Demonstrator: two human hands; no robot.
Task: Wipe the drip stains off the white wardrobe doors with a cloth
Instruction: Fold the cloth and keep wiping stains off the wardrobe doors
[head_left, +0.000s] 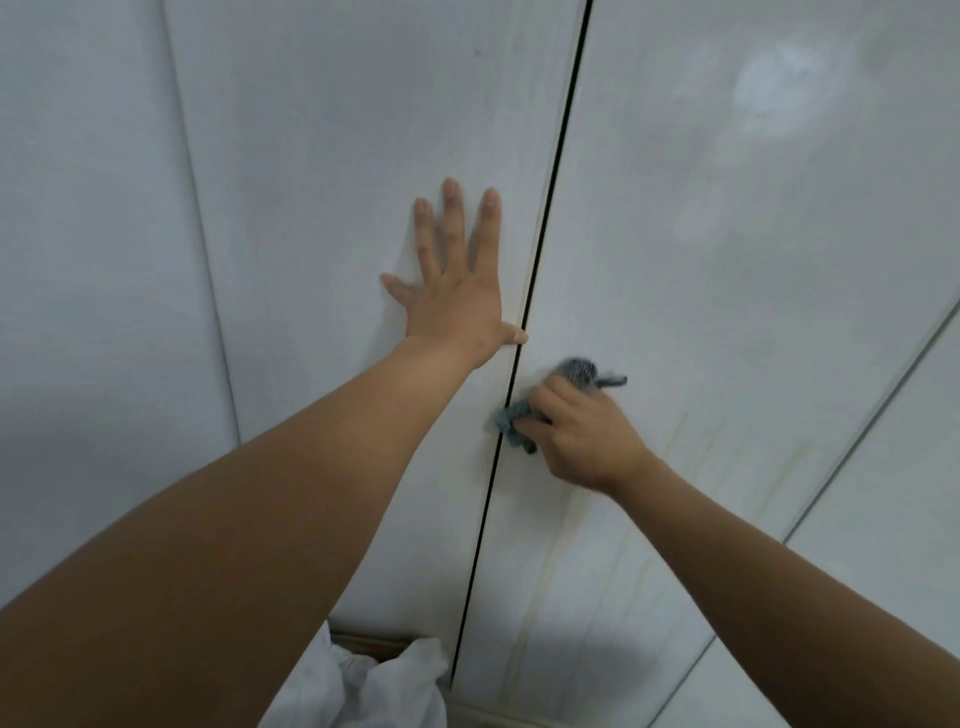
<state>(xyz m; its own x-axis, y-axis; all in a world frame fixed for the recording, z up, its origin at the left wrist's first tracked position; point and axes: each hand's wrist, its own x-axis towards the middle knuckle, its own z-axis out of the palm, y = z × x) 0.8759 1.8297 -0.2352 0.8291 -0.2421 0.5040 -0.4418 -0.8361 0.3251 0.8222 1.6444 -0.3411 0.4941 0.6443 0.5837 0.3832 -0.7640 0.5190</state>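
left hand (452, 291) lies flat on the left door (337, 156), fingers straight and spread, thumb at the dark gap (550, 208); judged to steady the door against the wiping push. right hand (582, 431) has its fingers curled around a bunched blue-grey cloth (511, 423), pressed to the right door (727, 260) just beside the gap. faint yellowish drip stains (698, 452) remain right of and below the cloth. doors glossy, one glare patch (779, 88). crumpled white fabric (374, 680) at the foot.
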